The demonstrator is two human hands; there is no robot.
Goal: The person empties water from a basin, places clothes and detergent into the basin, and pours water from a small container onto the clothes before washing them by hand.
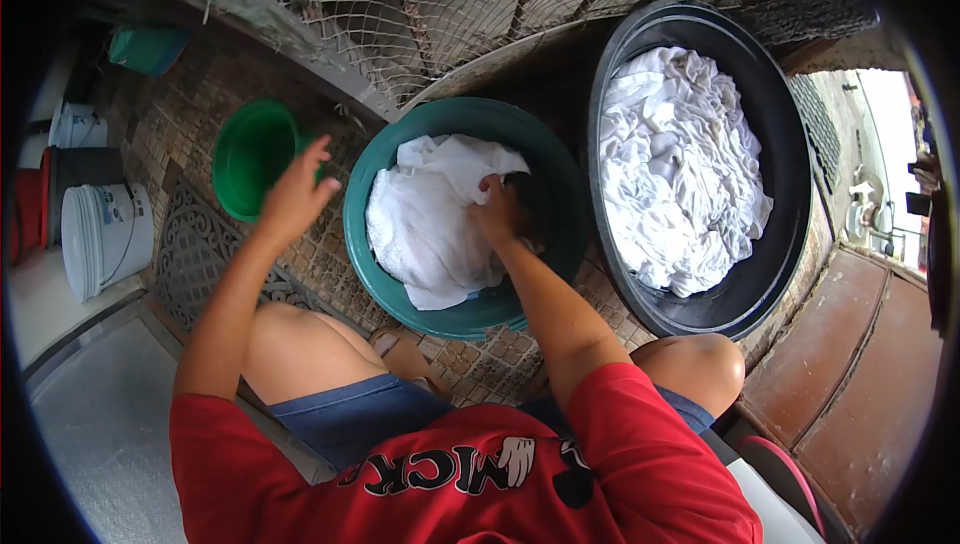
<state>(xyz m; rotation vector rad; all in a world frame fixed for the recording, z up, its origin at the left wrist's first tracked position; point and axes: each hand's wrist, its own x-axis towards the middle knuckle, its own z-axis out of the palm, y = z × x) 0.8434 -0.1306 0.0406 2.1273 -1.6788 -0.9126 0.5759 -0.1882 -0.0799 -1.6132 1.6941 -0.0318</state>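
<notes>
My left hand (298, 196) is raised beside the green basin (228, 172), its fingers apart and holding nothing. In front of me a wide teal tub (360, 274) stands on the tiled floor with wet white cloth (425, 209) heaped in it. My right hand (498, 216) reaches into this tub, its fingers curled on the cloth at the right side of the heap. A dark patch shows just past the right fingers; I cannot make out what it is.
A large black tub (785, 214) full of crumpled white laundry (685, 174) stands at the right. White buckets (105, 234) line the left side, near a dark patterned mat (195, 264). Wire netting (400, 4) runs along the back. A green container (150, 49) stands far left.
</notes>
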